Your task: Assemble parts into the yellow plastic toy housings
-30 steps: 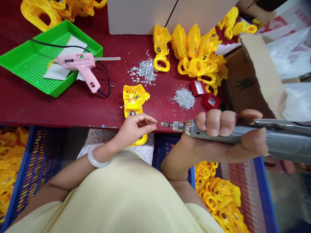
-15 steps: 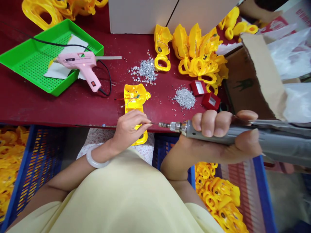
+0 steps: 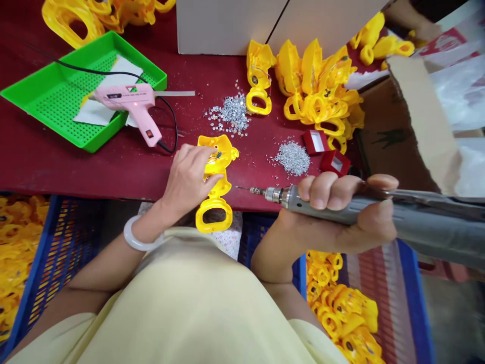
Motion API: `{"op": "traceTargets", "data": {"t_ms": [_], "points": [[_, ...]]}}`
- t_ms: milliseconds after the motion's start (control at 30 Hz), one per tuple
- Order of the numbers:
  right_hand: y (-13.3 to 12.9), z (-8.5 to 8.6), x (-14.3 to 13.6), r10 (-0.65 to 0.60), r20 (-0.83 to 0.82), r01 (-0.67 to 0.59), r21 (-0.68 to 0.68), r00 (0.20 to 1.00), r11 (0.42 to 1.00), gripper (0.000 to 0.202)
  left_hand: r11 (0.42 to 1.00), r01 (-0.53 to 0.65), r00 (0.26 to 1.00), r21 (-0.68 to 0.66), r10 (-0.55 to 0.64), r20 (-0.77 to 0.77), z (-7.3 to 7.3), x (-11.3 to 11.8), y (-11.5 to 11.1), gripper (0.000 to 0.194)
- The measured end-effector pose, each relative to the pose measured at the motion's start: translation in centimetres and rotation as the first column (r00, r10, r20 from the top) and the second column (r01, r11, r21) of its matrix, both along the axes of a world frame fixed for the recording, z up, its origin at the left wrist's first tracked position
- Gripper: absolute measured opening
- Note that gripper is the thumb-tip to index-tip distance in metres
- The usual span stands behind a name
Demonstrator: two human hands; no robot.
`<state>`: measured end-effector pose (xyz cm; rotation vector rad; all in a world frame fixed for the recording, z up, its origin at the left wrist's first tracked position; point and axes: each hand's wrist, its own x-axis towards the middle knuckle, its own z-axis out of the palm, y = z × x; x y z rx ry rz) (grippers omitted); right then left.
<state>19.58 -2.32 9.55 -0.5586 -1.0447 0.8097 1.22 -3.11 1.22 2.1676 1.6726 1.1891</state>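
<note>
My right hand [image 3: 341,207] is wrapped round a grey electric screwdriver [image 3: 424,215]. The thin bit points left, level, just above the table's front edge; a tiny piece, perhaps a screw, seems to sit on its tip. A yellow plastic toy shell [image 3: 220,188] with a ring handle lies hollow side up at the table edge, wires inside it. Over its left side is my left hand [image 3: 189,169], thumb and fingers apart, fingertips at the shell's upper half; whether they touch it is unclear. Part of the shell is hidden under the fingers.
A pile of small screws [image 3: 293,157] and a pile of shiny washer-like pieces [image 3: 234,114] lie behind. A pink glue gun [image 3: 132,103] rests on a green tray [image 3: 89,144]. More yellow shells [image 3: 316,86], small red boxes [image 3: 335,163] and a cardboard carton [image 3: 420,116] stand right.
My left hand has left the screwdriver's tip and moved up and left over the shell, its fingers spreading. The screwdriver has stayed almost in place.
</note>
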Motion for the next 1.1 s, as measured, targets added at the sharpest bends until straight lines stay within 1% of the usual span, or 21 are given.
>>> {"op": "traceTargets", "data": {"t_ms": [67,133,267,367,433,567,667,733,833,933,1033,1100], "points": [[0.4,-0.2,-0.2,-0.013,-0.014,0.013,0.003,1.0,1.0,0.018,0.997,-0.057,0.994,-0.044,0.053,-0.099,-0.2,-0.3,1.4,0.038],[0.8,-0.4,-0.6,-0.029,-0.031,0.029,-0.004,0.999,1.0,0.017,0.995,-0.082,0.985,-0.058,0.072,-0.157,-0.6,-0.1,2.5,0.032],[1.9,-0.8,-1.3,-0.026,-0.023,0.027,0.025,0.999,0.999,0.015,0.997,-0.074,0.983,-0.021,0.07,-0.172,-1.4,0.5,3.4,0.012],[2.9,-1.1,-1.9,0.005,-0.05,-0.001,0.078,0.999,0.997,0.013,0.996,-0.083,0.981,0.039,0.089,-0.173,-1.9,0.5,3.4,0.013],[3.6,-1.1,-2.4,-0.004,-0.07,0.009,0.079,0.998,0.997,0.012,0.996,-0.068,0.978,0.062,0.079,-0.193,-2.0,0.4,3.4,0.015],[4.8,-1.2,-4.1,-0.072,-0.076,0.077,0.058,0.994,0.995,0.007,0.996,-0.019,0.953,0.092,0.046,-0.299,-2.1,0.3,3.5,0.019],[5.4,-1.6,-5.2,-0.066,-0.093,0.071,0.053,0.993,0.996,0.009,0.99,-0.011,0.921,0.144,0.066,-0.385,-2.0,0.5,3.6,0.017],[5.7,-2.1,-5.6,-0.049,-0.061,0.051,0.027,0.997,0.998,0.011,0.986,0.0,0.905,0.168,0.071,-0.418,-1.8,0.6,3.6,0.015],[6.0,-3.0,-5.6,-0.031,0.043,0.032,-0.024,0.999,0.999,0.015,0.987,0.029,0.902,0.161,0.044,-0.431,-1.4,0.5,3.5,0.015],[6.2,-3.9,-5.6,-0.04,0.123,0.046,-0.051,0.992,0.998,0.018,0.989,0.047,0.901,0.138,0.017,-0.433,-1.3,0.4,3.5,0.013],[6.5,-4.7,-5.6,-0.075,0.149,0.087,-0.077,0.986,0.993,0.022,0.992,0.055,0.891,0.114,0.003,-0.454,-1.3,0.3,3.6,0.013],[6.7,-5.2,-5.6,-0.05,0.229,0.08,-0.124,0.972,0.989,0.025,0.994,0.062,0.888,0.085,-0.016,-0.459,-1.4,0.3,3.6,0.017]]}}
